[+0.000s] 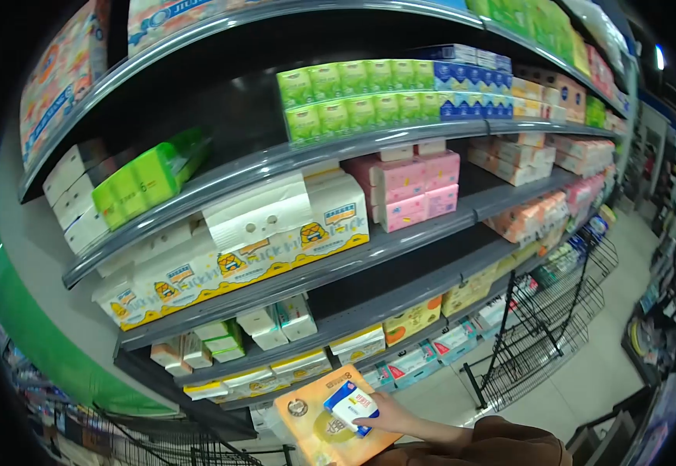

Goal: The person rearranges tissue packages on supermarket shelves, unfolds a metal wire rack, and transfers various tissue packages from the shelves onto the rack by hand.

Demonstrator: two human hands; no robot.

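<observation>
My right hand (pixel 388 415) reaches in from the lower right in a brown sleeve. Its fingers are closed on a small blue-and-white tissue packet (pixel 351 407). Directly behind that packet is a larger orange tissue package (pixel 301 426), tilted at the bottom of the head view; whether my fingers also grip it I cannot tell. My left hand is out of sight. Closest to these items is the lowest shelf, where yellow-and-white tissue packs (pixel 299 363) stand in a row.
Shelves (pixel 423 241) hold green tissue packs (pixel 361 97), pink packs (pixel 419 190) and a wide white-and-yellow multipack (pixel 237 260). One green pack (pixel 140 186) leans over an upper shelf edge. A black wire rack (pixel 544 334) stands right, and black wire mesh (pixel 167 446) is at lower left.
</observation>
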